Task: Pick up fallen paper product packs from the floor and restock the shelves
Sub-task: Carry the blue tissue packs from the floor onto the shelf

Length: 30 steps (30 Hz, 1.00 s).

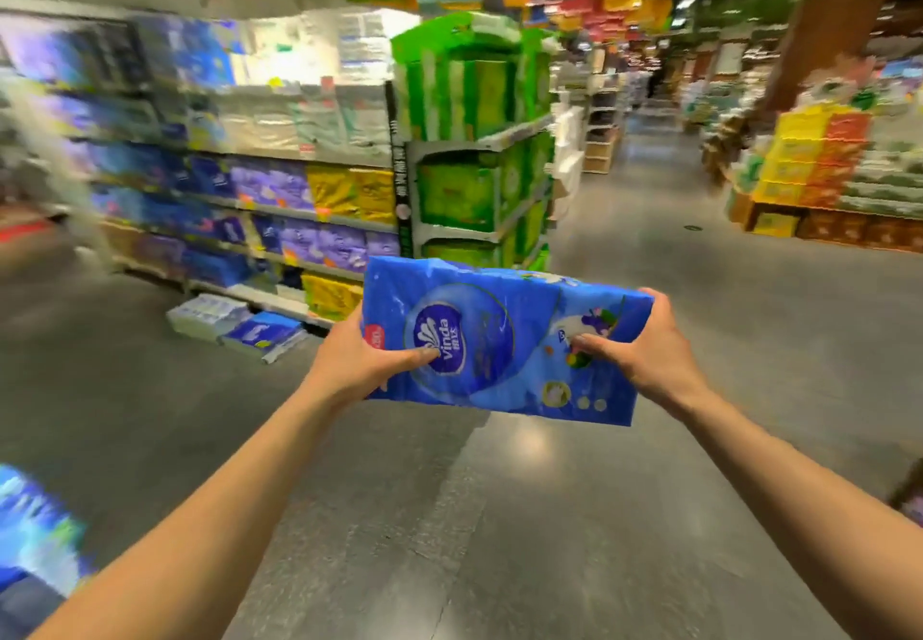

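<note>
A blue pack (504,344) of paper goods, marked "Vinda" in a round badge, is held out in front of the person, up off the floor, tilted with its printed face toward the camera. The left hand (364,364) grips its left end, thumb pressed on the badge and fingers hidden behind. The right hand (639,339) grips the right end, thumb on the printed face and fingers wrapped over the top right corner. Both arms reach forward, bare.

Beyond the left hand and further left, two packs lie on the floor (499,514): a white pack (207,312) and, touching it on the side nearer the hands, a blue-and-white pack (264,334). They lie just at the foot of the shelves (309,212), which hold blurred rows of blue, purple, yellow and white packs. Straight past the held pack stands a green display (474,140) at the end of the shelves. Far beyond the right hand, across the aisle, sits a stack of yellow and orange boxes (814,160). A blurred blue pack (35,529) shows low at the far left, near the left elbow.
</note>
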Each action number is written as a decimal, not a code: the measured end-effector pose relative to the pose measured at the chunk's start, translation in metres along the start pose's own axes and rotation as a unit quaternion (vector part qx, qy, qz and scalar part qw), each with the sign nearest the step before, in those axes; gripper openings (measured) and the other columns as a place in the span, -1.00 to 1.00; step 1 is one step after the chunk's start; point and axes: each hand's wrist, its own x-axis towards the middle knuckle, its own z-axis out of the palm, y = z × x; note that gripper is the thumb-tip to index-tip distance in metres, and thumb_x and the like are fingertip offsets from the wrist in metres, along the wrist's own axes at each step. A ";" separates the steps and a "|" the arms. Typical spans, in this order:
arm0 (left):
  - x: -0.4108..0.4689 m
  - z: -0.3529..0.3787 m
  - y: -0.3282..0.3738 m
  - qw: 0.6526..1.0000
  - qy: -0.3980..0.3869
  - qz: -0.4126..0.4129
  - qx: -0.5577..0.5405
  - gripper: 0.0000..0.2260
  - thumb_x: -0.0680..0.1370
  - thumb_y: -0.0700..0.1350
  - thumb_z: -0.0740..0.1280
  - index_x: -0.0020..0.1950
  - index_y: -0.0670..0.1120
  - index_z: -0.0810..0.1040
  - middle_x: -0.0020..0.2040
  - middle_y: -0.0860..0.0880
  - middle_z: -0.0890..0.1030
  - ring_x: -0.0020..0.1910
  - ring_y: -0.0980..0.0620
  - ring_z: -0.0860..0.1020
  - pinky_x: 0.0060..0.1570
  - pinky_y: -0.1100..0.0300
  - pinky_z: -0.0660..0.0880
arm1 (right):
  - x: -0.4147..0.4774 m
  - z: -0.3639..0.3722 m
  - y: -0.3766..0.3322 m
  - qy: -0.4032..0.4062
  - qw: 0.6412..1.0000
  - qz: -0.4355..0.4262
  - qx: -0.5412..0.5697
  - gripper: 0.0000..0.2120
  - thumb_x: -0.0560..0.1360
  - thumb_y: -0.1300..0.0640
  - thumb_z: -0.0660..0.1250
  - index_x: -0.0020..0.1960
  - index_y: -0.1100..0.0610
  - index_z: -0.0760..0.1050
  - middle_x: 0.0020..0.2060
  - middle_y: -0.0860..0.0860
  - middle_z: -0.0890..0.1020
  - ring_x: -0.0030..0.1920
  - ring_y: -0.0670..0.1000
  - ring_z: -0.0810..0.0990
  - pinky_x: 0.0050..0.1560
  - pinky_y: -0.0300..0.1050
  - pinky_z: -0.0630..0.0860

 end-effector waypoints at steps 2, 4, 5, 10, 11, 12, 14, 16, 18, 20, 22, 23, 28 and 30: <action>0.034 -0.019 -0.016 0.998 0.059 -0.024 0.008 -0.57 0.30 -0.01 0.68 0.08 -0.03 0.61 -0.31 0.13 0.69 -0.40 0.27 0.60 -0.40 0.38 0.45 | 0.058 0.041 -0.013 -0.047 0.998 -0.033 0.000 -0.16 0.20 -0.11 0.70 0.30 -0.01 0.29 -0.04 -0.18 0.62 0.07 0.03 0.65 0.13 0.09 0.59; 0.064 -0.041 -0.031 0.992 0.117 -0.041 -0.010 -0.51 0.26 -0.04 0.70 0.11 -0.01 0.62 -0.10 0.10 0.74 -0.19 0.23 0.68 -0.25 0.31 0.54 | 0.111 0.084 -0.026 -0.082 0.995 -0.063 0.009 -0.16 0.18 -0.12 0.70 0.27 -0.03 0.29 -0.03 -0.18 0.62 0.06 0.01 0.66 0.14 0.13 0.60; 0.078 -0.052 -0.039 0.988 0.144 -0.048 -0.021 -0.47 0.24 -0.05 0.71 0.15 0.01 0.61 -0.02 0.08 0.74 -0.10 0.21 0.69 -0.17 0.26 0.58 | 0.135 0.108 -0.033 -0.095 0.992 -0.079 0.012 -0.17 0.18 -0.09 0.71 0.27 -0.02 0.29 -0.03 -0.18 0.62 0.04 -0.02 0.66 0.13 0.10 0.60; 0.138 -0.120 -0.092 0.959 0.267 -0.092 -0.028 -0.23 -0.01 0.22 0.67 0.14 0.07 0.55 0.05 0.13 0.70 -0.01 0.21 0.67 0.03 0.12 0.61 | 0.228 0.235 -0.067 -0.183 0.974 -0.131 0.025 -0.18 0.25 0.02 0.70 0.35 0.05 0.31 -0.01 -0.15 0.62 -0.06 -0.11 0.63 -0.22 -0.44 0.47; 0.150 -0.135 -0.105 0.954 0.279 -0.105 -0.024 -0.24 -0.03 0.24 0.65 0.11 0.08 0.55 0.04 0.15 0.70 -0.03 0.23 0.67 0.02 0.14 0.61 | 0.243 0.264 -0.071 -0.200 0.970 -0.136 0.027 -0.18 0.25 0.02 0.70 0.35 0.05 0.31 0.01 -0.11 0.62 -0.05 -0.10 0.62 -0.24 -0.45 0.45; 0.164 -0.150 -0.119 0.949 0.292 -0.117 -0.022 -0.24 -0.02 0.26 0.65 0.11 0.07 0.56 0.03 0.14 0.70 -0.04 0.23 0.68 0.02 0.13 0.61 | 0.257 0.292 -0.075 -0.215 0.966 -0.140 0.028 -0.20 0.25 0.02 0.70 0.31 0.03 0.30 0.03 -0.09 0.62 -0.03 -0.09 0.61 -0.23 -0.44 0.45; 0.198 -0.184 -0.154 0.943 0.304 -0.135 -0.012 -0.26 0.04 0.24 0.68 0.15 0.03 0.59 0.02 0.12 0.72 -0.05 0.21 0.69 0.02 0.09 0.63 | 0.289 0.354 -0.084 -0.236 0.960 -0.148 0.025 -0.22 0.24 -0.01 0.70 0.26 -0.05 0.27 0.04 -0.07 0.61 0.03 -0.03 0.62 -0.10 -0.24 0.53; 0.237 -0.221 -0.187 0.941 0.305 -0.148 -0.005 -0.43 0.18 0.11 0.70 0.10 -0.02 0.64 -0.09 0.15 0.72 -0.22 0.28 0.66 -0.13 0.16 0.62 | 0.323 0.415 -0.098 -0.246 0.955 -0.164 0.022 -0.21 0.23 -0.06 0.70 0.28 -0.05 0.30 0.06 -0.09 0.61 0.07 0.00 0.63 0.03 -0.07 0.55; 0.285 -0.263 -0.212 0.942 0.298 -0.153 0.002 -0.57 0.25 0.06 0.66 0.03 -0.04 0.65 -0.24 0.18 0.70 -0.40 0.31 0.58 -0.31 0.26 0.54 | 0.359 0.472 -0.120 -0.248 0.953 -0.172 0.030 -0.17 0.23 -0.05 0.70 0.35 -0.01 0.32 0.05 -0.13 0.59 0.06 -0.05 0.60 0.01 -0.13 0.48; 0.334 -0.304 -0.229 0.942 0.297 -0.156 0.016 -0.64 0.27 0.05 0.66 -0.04 -0.02 0.65 -0.29 0.22 0.69 -0.39 0.33 0.57 -0.28 0.23 0.54 | 0.395 0.521 -0.147 -0.250 0.951 -0.179 0.039 -0.20 0.23 -0.02 0.70 0.32 -0.04 0.32 0.03 -0.16 0.58 0.04 -0.08 0.59 -0.02 -0.16 0.43; 0.384 -0.347 -0.238 0.940 0.303 -0.154 0.030 -0.62 0.25 0.09 0.69 -0.06 0.00 0.68 -0.18 0.18 0.73 -0.21 0.25 0.65 -0.12 0.09 0.62 | 0.433 0.568 -0.176 -0.246 0.951 -0.183 0.042 -0.21 0.23 -0.03 0.70 0.30 -0.05 0.32 0.02 -0.16 0.59 0.04 -0.07 0.59 0.00 -0.13 0.46; 0.409 -0.367 -0.242 0.939 0.304 -0.158 0.033 -0.57 0.22 0.12 0.69 -0.02 0.00 0.70 -0.11 0.13 0.74 -0.13 0.20 0.67 -0.03 0.06 0.64 | 0.452 0.590 -0.189 -0.249 0.951 -0.180 0.043 -0.18 0.23 -0.04 0.70 0.33 -0.02 0.32 0.02 -0.16 0.60 0.05 -0.07 0.60 0.01 -0.11 0.48; 0.525 -0.448 -0.287 0.938 0.310 -0.154 0.027 -0.41 0.11 0.26 0.65 0.04 0.03 0.69 -0.06 0.10 0.74 -0.05 0.08 0.71 0.00 -0.02 0.66 | 0.544 0.703 -0.222 -0.249 0.951 -0.172 0.062 -0.20 0.21 -0.06 0.71 0.30 0.00 0.36 0.05 -0.21 0.62 0.10 -0.07 0.63 0.11 -0.05 0.55; 0.575 -0.477 -0.315 0.938 0.312 -0.150 0.021 -0.55 0.22 0.13 0.69 0.03 0.05 0.68 -0.03 0.12 0.74 -0.04 0.14 0.69 0.04 0.01 0.65 | 0.580 0.753 -0.228 -0.253 0.949 -0.172 0.074 -0.23 0.22 -0.04 0.70 0.27 -0.05 0.34 0.00 -0.34 0.56 0.01 -0.18 0.63 0.10 -0.09 0.55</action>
